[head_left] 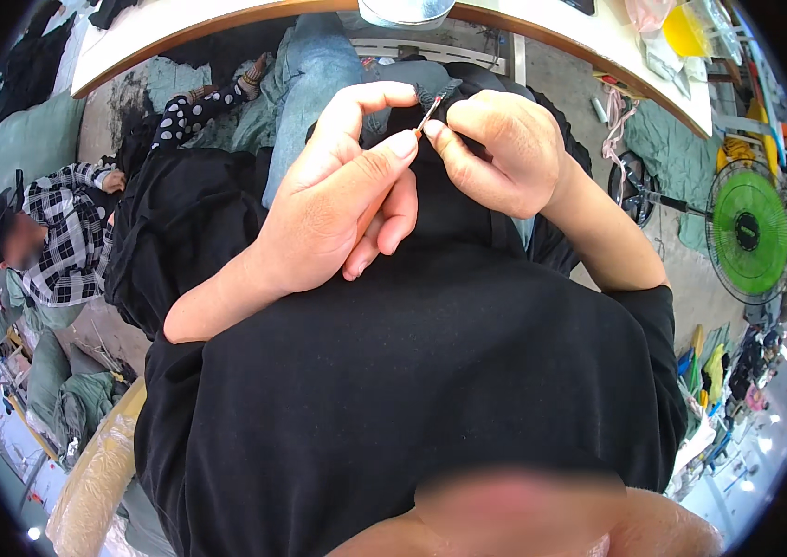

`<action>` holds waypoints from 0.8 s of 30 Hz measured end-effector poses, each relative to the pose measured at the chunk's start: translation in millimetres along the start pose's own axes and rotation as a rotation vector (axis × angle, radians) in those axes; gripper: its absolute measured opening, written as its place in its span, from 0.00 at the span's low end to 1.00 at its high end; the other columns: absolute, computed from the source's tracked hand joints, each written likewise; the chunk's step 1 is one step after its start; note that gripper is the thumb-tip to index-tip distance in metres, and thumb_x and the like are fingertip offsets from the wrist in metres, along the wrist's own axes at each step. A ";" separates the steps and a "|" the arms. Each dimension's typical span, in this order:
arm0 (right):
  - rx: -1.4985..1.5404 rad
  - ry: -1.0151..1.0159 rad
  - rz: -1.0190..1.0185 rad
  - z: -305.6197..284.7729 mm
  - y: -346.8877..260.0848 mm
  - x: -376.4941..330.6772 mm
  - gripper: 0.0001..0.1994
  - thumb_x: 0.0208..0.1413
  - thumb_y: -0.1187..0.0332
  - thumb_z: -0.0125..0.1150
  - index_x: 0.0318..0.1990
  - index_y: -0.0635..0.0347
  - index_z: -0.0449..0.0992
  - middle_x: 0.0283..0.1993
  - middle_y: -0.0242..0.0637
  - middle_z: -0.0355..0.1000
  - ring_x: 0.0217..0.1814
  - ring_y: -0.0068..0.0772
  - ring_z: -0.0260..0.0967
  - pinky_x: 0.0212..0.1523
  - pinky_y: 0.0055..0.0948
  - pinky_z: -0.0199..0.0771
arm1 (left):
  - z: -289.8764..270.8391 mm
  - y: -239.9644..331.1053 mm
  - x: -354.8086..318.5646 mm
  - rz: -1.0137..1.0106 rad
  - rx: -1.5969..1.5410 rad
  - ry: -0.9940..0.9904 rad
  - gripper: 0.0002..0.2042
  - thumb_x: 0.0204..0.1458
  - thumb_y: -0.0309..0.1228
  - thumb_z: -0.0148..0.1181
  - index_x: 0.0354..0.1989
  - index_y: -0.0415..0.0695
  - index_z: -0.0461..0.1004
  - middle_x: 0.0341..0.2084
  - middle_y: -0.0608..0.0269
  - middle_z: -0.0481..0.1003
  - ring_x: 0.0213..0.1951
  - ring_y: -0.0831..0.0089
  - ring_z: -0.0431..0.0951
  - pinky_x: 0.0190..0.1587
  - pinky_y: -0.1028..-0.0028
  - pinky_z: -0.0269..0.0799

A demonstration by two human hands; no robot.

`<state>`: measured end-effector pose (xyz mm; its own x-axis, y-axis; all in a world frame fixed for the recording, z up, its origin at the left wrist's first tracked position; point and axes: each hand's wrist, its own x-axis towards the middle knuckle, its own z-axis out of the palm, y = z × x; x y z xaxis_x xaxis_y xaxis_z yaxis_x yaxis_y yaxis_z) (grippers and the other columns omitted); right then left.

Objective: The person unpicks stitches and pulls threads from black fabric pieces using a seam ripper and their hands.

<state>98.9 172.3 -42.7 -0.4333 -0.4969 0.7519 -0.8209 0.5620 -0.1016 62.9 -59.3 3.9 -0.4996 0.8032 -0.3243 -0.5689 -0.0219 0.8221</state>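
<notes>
My left hand (342, 195) and my right hand (505, 153) meet in front of my chest over a black garment (468, 213) that lies in my lap. The left thumb and forefinger pinch a small thin tool with a red tip (429, 113), pressed at a grey ribbed edge of the cloth (435, 93). The right hand grips the black fabric just to the right of that tool, its fingers curled shut on the cloth. My own black top (412, 390) fills the lower half of the view.
A white table with a wooden edge (542, 28) curves across the top, with a metal bowl (407, 11) on it. Blue denim (315, 74) lies beyond my hands. A person in a checked shirt (64, 241) sits at left. A green fan (748, 232) stands at right.
</notes>
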 end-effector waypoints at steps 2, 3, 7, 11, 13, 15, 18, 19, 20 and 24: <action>-0.040 0.012 -0.018 0.4 -0.5 0.6 0.07 0.39 0.78 0.68 0.25 0.65 0.74 0.35 0.39 0.72 0.27 0.33 0.72 0.21 0.29 0.70 | -1.2 0.3 1.0 -0.002 -0.009 -0.029 0.19 0.74 0.37 0.43 0.67 0.43 0.53 0.17 0.59 0.72 0.07 0.81 0.59 0.12 0.82 0.56; -0.051 0.011 -0.038 1.8 -0.5 0.1 0.07 0.39 0.77 0.68 0.25 0.65 0.74 0.34 0.39 0.72 0.27 0.33 0.72 0.21 0.29 0.70 | -0.5 0.7 0.5 0.006 -0.012 -0.025 0.19 0.74 0.37 0.43 0.67 0.43 0.53 0.17 0.59 0.72 0.07 0.81 0.59 0.12 0.82 0.56; -0.047 0.028 -0.079 6.5 -2.8 2.2 0.07 0.39 0.77 0.68 0.24 0.65 0.73 0.34 0.39 0.71 0.26 0.33 0.71 0.20 0.28 0.69 | 3.0 2.0 -1.8 -0.028 0.017 0.037 0.17 0.75 0.35 0.38 0.67 0.45 0.56 0.13 0.58 0.69 0.07 0.78 0.58 0.12 0.80 0.57; -0.042 0.023 -0.087 10.4 -3.2 1.3 0.07 0.39 0.77 0.68 0.23 0.64 0.73 0.34 0.39 0.70 0.24 0.32 0.69 0.20 0.28 0.67 | 4.6 2.2 -2.6 -0.040 -0.022 0.064 0.15 0.75 0.36 0.38 0.64 0.45 0.57 0.15 0.56 0.71 0.07 0.78 0.59 0.12 0.80 0.58; -0.029 0.021 -0.088 10.1 -4.2 3.8 0.07 0.39 0.77 0.68 0.23 0.64 0.74 0.34 0.39 0.71 0.24 0.32 0.69 0.20 0.28 0.67 | 4.4 1.0 -0.9 -0.035 -0.052 0.071 0.13 0.75 0.36 0.38 0.62 0.45 0.57 0.16 0.54 0.72 0.06 0.77 0.59 0.12 0.79 0.57; 0.017 0.039 -0.065 13.3 -4.7 3.4 0.06 0.39 0.77 0.68 0.23 0.64 0.74 0.33 0.38 0.70 0.24 0.31 0.69 0.20 0.29 0.67 | 1.6 -1.6 0.4 -0.033 -0.082 0.079 0.12 0.75 0.36 0.38 0.60 0.45 0.58 0.17 0.52 0.73 0.06 0.77 0.59 0.11 0.79 0.57; 0.054 0.002 -0.135 10.7 -3.6 8.0 0.07 0.38 0.76 0.68 0.24 0.64 0.74 0.31 0.37 0.70 0.24 0.32 0.69 0.20 0.30 0.67 | -4.8 -2.1 3.8 -0.022 -0.150 0.029 0.12 0.74 0.37 0.42 0.56 0.42 0.57 0.21 0.48 0.77 0.07 0.77 0.62 0.10 0.78 0.58; 0.173 -0.088 -0.027 6.3 -7.0 6.1 0.08 0.42 0.77 0.69 0.30 0.64 0.75 0.29 0.36 0.70 0.24 0.34 0.70 0.22 0.31 0.69 | -5.6 0.0 5.1 -0.031 -0.183 0.062 0.12 0.74 0.37 0.42 0.55 0.41 0.57 0.21 0.47 0.77 0.07 0.76 0.62 0.10 0.77 0.59; 0.173 -0.091 -0.026 5.0 -10.5 5.2 0.08 0.42 0.77 0.69 0.30 0.64 0.75 0.29 0.36 0.70 0.24 0.34 0.70 0.22 0.31 0.69 | -7.0 1.3 6.9 -0.039 -0.217 0.094 0.12 0.74 0.37 0.42 0.55 0.41 0.57 0.21 0.45 0.77 0.07 0.75 0.63 0.10 0.77 0.59; 0.328 0.050 0.465 3.5 -19.5 3.5 0.11 0.50 0.80 0.74 0.38 0.63 0.77 0.33 0.36 0.72 0.30 0.34 0.72 0.30 0.27 0.72 | -24.2 -6.2 13.4 0.229 -0.174 0.085 0.19 0.75 0.39 0.42 0.66 0.42 0.56 0.23 0.52 0.75 0.10 0.78 0.63 0.14 0.79 0.61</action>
<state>112.0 157.3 -40.4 -0.7650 -0.2102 0.6088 -0.6241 0.4755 -0.6200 43.9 -62.8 -16.9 -0.6763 0.7133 -0.1836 -0.5348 -0.3042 0.7883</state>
